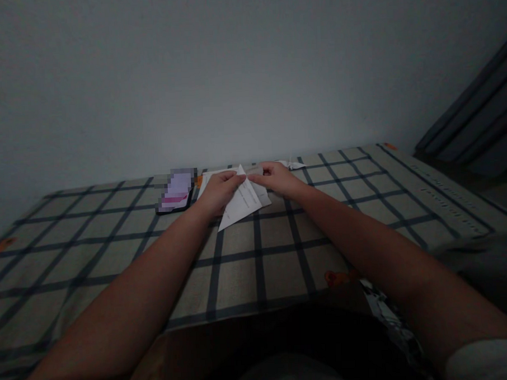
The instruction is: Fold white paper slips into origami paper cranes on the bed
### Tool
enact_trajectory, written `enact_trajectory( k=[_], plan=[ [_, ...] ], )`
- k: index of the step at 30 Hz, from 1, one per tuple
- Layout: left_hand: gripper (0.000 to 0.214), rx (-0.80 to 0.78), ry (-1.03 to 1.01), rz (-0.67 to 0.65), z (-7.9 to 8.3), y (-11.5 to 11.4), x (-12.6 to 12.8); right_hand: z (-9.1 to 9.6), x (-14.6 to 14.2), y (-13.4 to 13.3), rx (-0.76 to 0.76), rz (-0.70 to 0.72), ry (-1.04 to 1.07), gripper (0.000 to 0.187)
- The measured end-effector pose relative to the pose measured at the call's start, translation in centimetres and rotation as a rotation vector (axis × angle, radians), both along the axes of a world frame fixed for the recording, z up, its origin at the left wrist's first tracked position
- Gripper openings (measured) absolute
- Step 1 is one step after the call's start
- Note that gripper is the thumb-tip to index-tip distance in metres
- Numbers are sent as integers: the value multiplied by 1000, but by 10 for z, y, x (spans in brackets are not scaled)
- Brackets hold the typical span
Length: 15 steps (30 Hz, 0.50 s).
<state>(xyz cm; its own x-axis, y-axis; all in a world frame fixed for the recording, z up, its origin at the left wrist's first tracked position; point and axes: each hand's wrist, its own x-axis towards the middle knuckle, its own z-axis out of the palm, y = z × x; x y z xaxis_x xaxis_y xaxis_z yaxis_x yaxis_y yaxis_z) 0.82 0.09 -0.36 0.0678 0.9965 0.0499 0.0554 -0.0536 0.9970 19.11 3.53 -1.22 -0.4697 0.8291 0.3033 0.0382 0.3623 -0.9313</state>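
A white sheet of paper (pixel 242 206), folded into a triangle, lies on the checked cloth (pixel 256 262) near the far wall. My left hand (pixel 220 190) pinches the paper's upper edge from the left. My right hand (pixel 275 179) pinches it from the right, and the fingertips of both hands meet at the paper's top point. More white paper (pixel 264 196) lies flat under the folded piece. Both forearms stretch forward over the cloth.
A phone (pixel 176 193) with a lit screen lies just left of my left hand. A small white folded paper shape (pixel 295 165) sits by the wall behind my right hand. A pale wall (pixel 231 73) rises behind the surface; dark curtain (pixel 481 124) at the right.
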Motion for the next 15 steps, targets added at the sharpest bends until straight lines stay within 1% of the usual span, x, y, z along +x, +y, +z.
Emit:
enact_trajectory(
  k=[2, 5, 9, 13, 15],
  plan=[
    [27, 3, 0, 10, 0, 1, -1, -2, 2, 2, -61, 45, 16, 26],
    [27, -31, -29, -24, 0, 0, -1, -2, 3, 3, -118, 53, 30, 23],
    [28, -50, -6, -76, 2, -4, 0, -2, 2, 4, -166, 59, 68, 18],
    [29, -30, 18, -67, 1, -4, -1, -7, 2, 7, -207, 101, 90, 19],
    [28, -19, 39, -61, -1, -1, -2, -8, 2, 9, -200, 108, 85, 20]
  ],
)
